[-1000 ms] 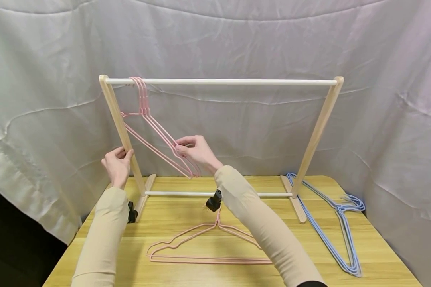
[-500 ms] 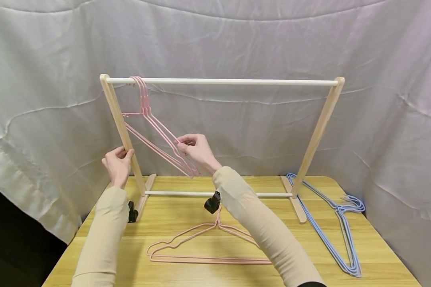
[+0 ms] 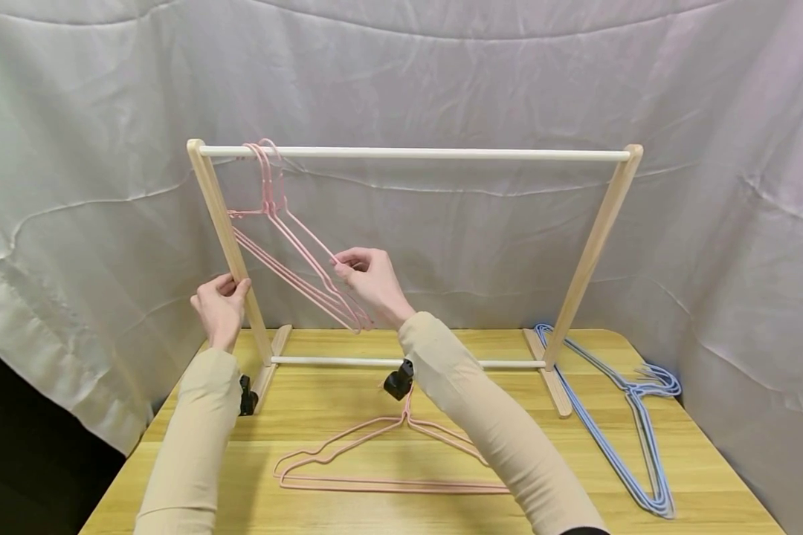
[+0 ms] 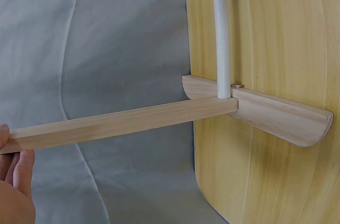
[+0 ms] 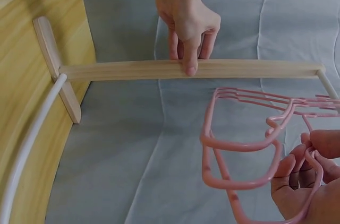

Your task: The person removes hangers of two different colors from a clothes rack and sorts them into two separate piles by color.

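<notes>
In the head view my left hand (image 3: 218,308) grips the left wooden post (image 3: 215,197) of a clothes rack, thumb in front and fingers behind. The right wrist view also shows this left hand (image 5: 190,25) around the post. My right hand (image 3: 376,286) pinches the sloping shoulder of one pink clothes hanger (image 3: 311,232) between thumb and fingers. That hanger's hook rises a little above the white top rod (image 3: 442,154); whether it touches the rod I cannot tell. Just left of it, other pink hangers (image 3: 297,244) hang close together from the rod.
More pink hangers (image 3: 375,487) lie on the wooden table (image 3: 348,520) in front of the rack, partly under my right sleeve. Several blue hangers (image 3: 636,388) lie stacked at the right, beside the rack's right post (image 3: 592,253). A grey curtain (image 3: 428,82) stands behind.
The pinched hanger has come slightly up and right, apart from the others, and its hook now stands higher over the rod. My left hand has stayed on the post.
</notes>
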Demonstrator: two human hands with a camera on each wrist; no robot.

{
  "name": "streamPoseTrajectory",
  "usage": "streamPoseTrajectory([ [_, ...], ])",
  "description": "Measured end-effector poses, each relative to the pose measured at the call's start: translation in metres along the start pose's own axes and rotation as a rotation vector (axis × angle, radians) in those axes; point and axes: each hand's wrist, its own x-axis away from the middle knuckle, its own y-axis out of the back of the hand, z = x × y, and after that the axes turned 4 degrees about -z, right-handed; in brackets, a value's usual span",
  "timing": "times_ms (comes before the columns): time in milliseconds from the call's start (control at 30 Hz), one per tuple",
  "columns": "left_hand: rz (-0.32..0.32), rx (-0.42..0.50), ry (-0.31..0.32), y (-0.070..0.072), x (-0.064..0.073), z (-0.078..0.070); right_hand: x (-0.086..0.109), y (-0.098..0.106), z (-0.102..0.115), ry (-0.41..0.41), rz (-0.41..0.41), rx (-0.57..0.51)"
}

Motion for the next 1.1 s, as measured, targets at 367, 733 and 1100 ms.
streamPoseTrajectory([
  [367,0.007,0.009,0.012,0.001,0.0,0.0,0.002,0.011,0.007,0.08,-0.079,-0.069],
  [733,0.005,0.008,0.021,0.001,0.0,0.0,0.013,0.034,0.007,0.158,-0.148,-0.117],
  [1100,0.004,0.002,0.019,0.001,0.001,-0.001,0.031,0.06,-0.009,0.211,-0.177,-0.147],
])
